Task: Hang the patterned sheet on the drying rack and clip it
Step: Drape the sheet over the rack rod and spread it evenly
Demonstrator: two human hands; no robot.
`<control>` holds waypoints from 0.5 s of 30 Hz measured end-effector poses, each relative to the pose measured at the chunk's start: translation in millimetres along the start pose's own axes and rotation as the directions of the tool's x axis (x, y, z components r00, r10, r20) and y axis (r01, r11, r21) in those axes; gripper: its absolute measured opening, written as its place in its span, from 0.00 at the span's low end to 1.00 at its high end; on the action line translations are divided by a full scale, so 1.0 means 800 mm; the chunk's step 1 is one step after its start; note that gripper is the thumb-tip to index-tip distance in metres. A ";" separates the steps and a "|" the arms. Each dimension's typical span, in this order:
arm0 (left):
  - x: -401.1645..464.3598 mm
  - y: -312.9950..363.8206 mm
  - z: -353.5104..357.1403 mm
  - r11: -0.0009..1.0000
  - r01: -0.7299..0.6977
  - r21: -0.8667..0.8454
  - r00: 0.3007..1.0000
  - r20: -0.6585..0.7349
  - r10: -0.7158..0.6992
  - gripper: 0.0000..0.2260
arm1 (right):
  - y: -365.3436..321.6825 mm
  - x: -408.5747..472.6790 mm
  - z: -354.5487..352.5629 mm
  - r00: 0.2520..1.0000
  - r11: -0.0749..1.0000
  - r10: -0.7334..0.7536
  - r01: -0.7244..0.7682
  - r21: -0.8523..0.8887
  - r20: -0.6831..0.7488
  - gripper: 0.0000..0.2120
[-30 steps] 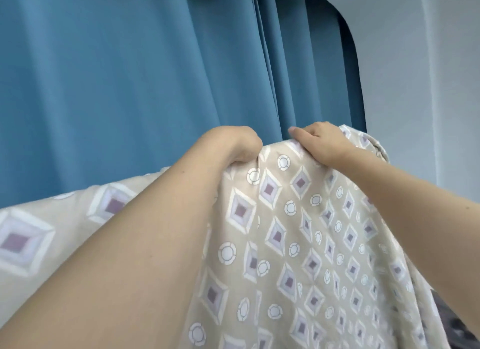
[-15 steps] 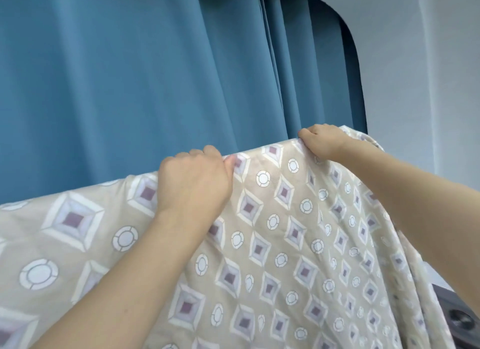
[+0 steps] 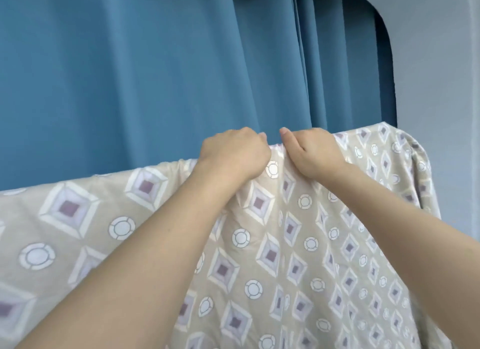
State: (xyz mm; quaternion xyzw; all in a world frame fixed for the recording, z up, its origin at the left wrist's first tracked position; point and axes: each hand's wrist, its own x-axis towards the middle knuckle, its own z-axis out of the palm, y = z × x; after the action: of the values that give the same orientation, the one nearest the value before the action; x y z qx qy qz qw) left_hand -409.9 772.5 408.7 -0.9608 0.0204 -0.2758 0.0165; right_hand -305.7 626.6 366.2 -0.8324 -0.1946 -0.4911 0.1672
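The patterned sheet, beige with purple diamonds and white circles, hangs draped over a high line that it fully hides; the drying rack itself cannot be seen. My left hand grips the sheet's top fold with curled fingers. My right hand grips the same fold right beside it, the two hands nearly touching. The cloth bunches a little between them. No clip is in view.
A blue curtain hangs close behind the sheet across most of the view. A pale grey wall stands at the right. The sheet's right end droops over a corner near that wall.
My two hands have come together along the top fold: the left slid right, the right slid left. The sheet now lies flatter over the line.
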 end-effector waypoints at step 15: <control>-0.060 -0.113 0.008 0.943 0.186 0.275 0.939 -0.333 -0.088 0.23 | -0.073 -0.002 -0.001 0.993 0.972 -0.102 0.089 0.217 0.053 0.21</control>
State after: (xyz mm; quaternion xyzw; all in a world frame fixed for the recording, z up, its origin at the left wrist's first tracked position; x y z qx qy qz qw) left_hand -444.3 864.9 381.6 -0.8893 -0.0873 -0.4265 0.1403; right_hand -335.6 676.2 370.4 -0.8145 -0.2916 -0.4478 0.2259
